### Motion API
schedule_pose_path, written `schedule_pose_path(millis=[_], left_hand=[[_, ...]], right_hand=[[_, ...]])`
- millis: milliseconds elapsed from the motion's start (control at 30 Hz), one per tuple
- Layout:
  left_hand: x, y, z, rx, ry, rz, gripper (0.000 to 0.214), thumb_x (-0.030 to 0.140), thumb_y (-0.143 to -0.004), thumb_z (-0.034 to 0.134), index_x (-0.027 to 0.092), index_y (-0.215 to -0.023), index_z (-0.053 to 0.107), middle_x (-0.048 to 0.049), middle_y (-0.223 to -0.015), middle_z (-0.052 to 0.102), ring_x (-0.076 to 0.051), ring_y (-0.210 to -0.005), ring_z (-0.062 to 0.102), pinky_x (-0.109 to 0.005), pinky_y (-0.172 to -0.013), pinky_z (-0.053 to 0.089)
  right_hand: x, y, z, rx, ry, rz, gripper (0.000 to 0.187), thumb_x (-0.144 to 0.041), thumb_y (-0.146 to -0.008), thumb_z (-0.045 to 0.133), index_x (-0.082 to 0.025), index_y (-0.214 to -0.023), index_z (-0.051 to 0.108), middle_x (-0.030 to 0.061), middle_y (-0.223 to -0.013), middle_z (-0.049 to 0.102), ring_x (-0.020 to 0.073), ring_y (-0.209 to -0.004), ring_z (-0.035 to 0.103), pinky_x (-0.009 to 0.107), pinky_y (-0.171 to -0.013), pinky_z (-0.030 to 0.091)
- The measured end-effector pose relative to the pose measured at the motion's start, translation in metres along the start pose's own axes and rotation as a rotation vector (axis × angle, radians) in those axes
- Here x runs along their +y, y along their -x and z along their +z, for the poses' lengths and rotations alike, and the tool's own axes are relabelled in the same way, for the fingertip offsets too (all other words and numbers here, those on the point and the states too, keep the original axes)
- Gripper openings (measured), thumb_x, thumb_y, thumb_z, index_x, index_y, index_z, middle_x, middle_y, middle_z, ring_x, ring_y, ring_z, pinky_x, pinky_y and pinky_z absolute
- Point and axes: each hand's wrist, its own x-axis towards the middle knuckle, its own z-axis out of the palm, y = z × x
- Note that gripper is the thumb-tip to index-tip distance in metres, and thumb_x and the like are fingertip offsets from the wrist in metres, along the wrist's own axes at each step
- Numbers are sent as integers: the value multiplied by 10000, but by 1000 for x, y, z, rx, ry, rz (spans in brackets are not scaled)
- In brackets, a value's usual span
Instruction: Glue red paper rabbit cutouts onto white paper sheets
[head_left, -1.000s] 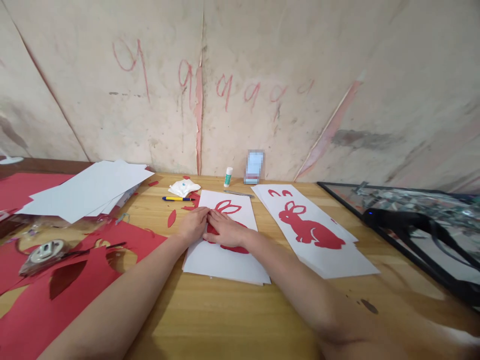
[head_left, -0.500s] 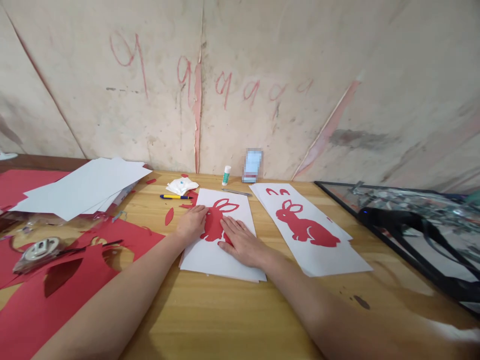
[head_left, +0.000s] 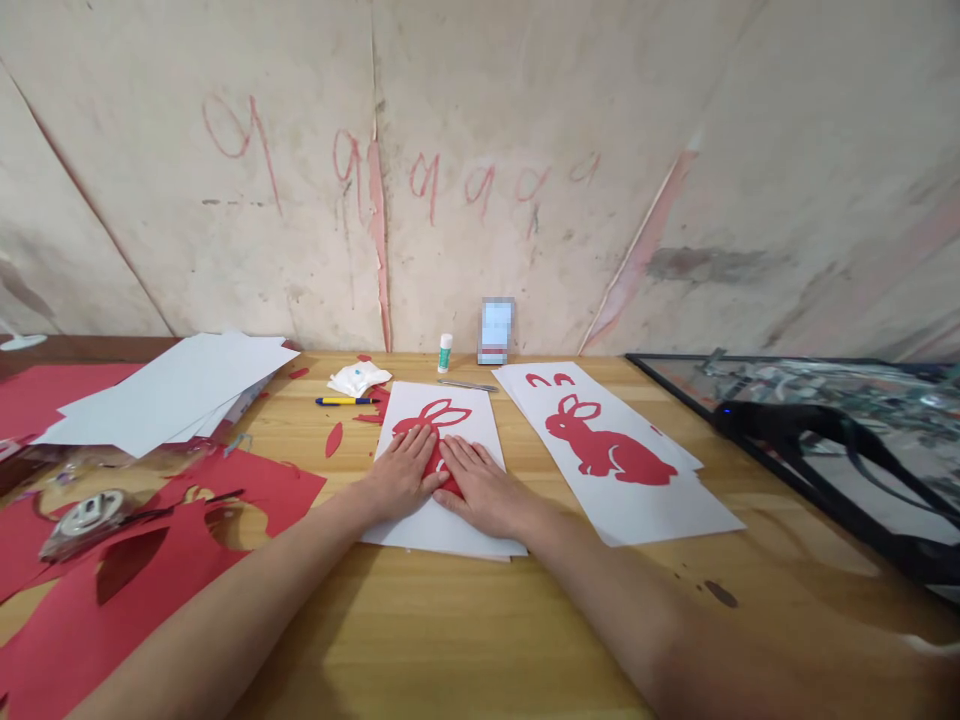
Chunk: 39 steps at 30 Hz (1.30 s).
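Note:
Both palms lie on a red paper-cut rabbit (head_left: pixel 444 413) that rests on a stack of white paper (head_left: pixel 435 533). My left hand (head_left: pixel 403 474) is flat over the rabbit's head and front, fingers stretched out. Beside it, my right hand (head_left: pixel 480 488) presses flat on the rabbit's body, fingers extended. The two thumbs nearly meet. Ears and small patches of red show around the hands; most of the body is hidden. To the right, a second red rabbit (head_left: pixel 619 450) lies on white sheets (head_left: pixel 675 520), with two small red arches above it.
Behind the paper stand a glue stick (head_left: pixel 445 353) and a phone (head_left: pixel 496 330); a metal tool (head_left: pixel 466 385) lies nearby. Left are a yellow pen (head_left: pixel 346 401), a crumpled tissue (head_left: pixel 360 378), red scraps (head_left: pixel 172 590), a tape measure (head_left: pixel 94 520) and white sheets (head_left: pixel 172 390). A black-framed object (head_left: pixel 825 440) sits right.
My left hand has moved from the rabbit's left edge onto its head and front, closer to my right hand. My right hand stays on the body. The view has shifted slightly.

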Motion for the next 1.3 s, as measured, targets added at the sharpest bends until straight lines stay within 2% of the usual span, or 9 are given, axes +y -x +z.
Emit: schedule_pose_path(millis=[233, 433, 667, 867, 1000, 1200, 1300], left_hand=[[1, 2, -5, -6, 29, -21, 720, 565, -1003, 224, 45, -1486, 344, -205, -1552, 316, -315, -1456, 268, -482, -1161, 303], [-5, 7, -10, 91, 18, -80, 701, 565, -1000, 225, 82, -1494, 344, -167, -1568, 307, -311, -1469, 239, -490, -1171, 280], [-10, 11, 1, 7, 38, -68, 710, 582, -984, 277, 73, -1462, 407, -206, -1531, 357, -341, -1434, 319, -539, -1136, 315], [-4, 11, -9, 15, 25, -110, 712, 579, -984, 289, 72, -1475, 385, -194, -1545, 336, -331, -1451, 283, -517, -1158, 283], [3, 11, -12, 45, 6, -37, 723, 595, -984, 266, 104, -1512, 318, -165, -1575, 287, -305, -1469, 246, -477, -1177, 248], [6, 14, -8, -59, 40, 33, 726, 583, -996, 189, 86, -1506, 325, -170, -1564, 304, -305, -1461, 267, -475, -1178, 249], [7, 15, -12, -57, 52, 42, 746, 590, -994, 176, 63, -1497, 338, -185, -1558, 307, -316, -1461, 263, -486, -1177, 252]], right_hand=[[0, -1, 1, 11, 24, 7, 889, -693, -936, 206, -55, -1555, 159, 140, -1626, 89, 252, -1509, 57, 437, -1227, 63], [-7, 1, 0, 55, 75, -34, 902, -702, -932, 202, -48, -1553, 167, 158, -1621, 83, 269, -1508, 29, 464, -1223, 15], [-5, 0, 7, -28, 35, -51, 921, -714, -927, 158, -41, -1555, 128, 161, -1624, 41, 263, -1509, 1, 456, -1221, 14], [1, 0, -1, -38, 10, -32, 911, -713, -929, 131, -55, -1559, 120, 147, -1629, 39, 255, -1509, 7, 439, -1225, 29], [17, -4, 0, -22, 68, -2, 953, -747, -906, 163, -61, -1562, 97, 165, -1626, 38, 280, -1507, 11, 472, -1221, 47], [31, -6, 12, -20, 131, -54, 969, -765, -891, 206, -82, -1567, 83, 162, -1625, 35, 276, -1506, 9, 479, -1221, 53], [32, -5, 10, -15, 104, -66, 945, -754, -900, 198, -98, -1570, 80, 151, -1626, 48, 272, -1506, 14, 480, -1221, 59]])
